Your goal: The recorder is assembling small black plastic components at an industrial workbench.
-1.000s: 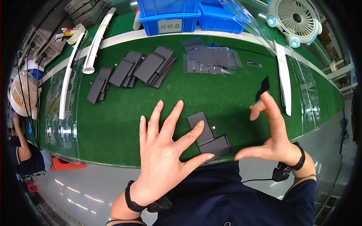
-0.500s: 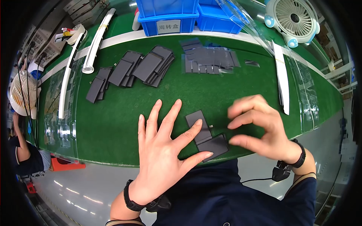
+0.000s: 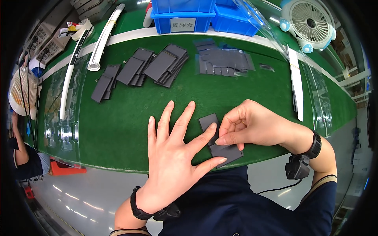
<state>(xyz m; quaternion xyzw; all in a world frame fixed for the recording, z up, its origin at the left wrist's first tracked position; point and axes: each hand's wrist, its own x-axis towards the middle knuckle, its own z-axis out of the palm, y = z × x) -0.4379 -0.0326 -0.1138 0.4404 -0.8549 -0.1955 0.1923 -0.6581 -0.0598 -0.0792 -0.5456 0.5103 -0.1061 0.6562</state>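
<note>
The flat, dark-grey L-shaped pack (image 3: pixel 231 154), which looks like a battery, lies on the green counter (image 3: pixel 118 131) near its front edge, close to the body. The left grip (image 3: pixel 172 157) is released and spread wide: its index fingertip rests on the pack's upper limb and its thumb tip on the lower one, while the other fingers reach out over the counter. This reads as a good brace, since two well-separated contacts should resist both sliding and twisting; light, even pressure suits so flat a thing.

The right grip (image 3: pixel 256 128) comes in over the pack's right side, its thumb and curled fingers drawn close together at the inner corner where the limbs meet. Whether a thin piece is pinched there I cannot tell, as the fingers hide it. Fine work at that corner likely goes best with the wrist low and small fingertip movements, without levering against the pack's edges.

Three fanned stacks of similar packs (image 3: pixel 136 67) lie at the back left, and dark pieces on clear film (image 3: pixel 224 61) at the back centre, both well apart from the hands.
</note>
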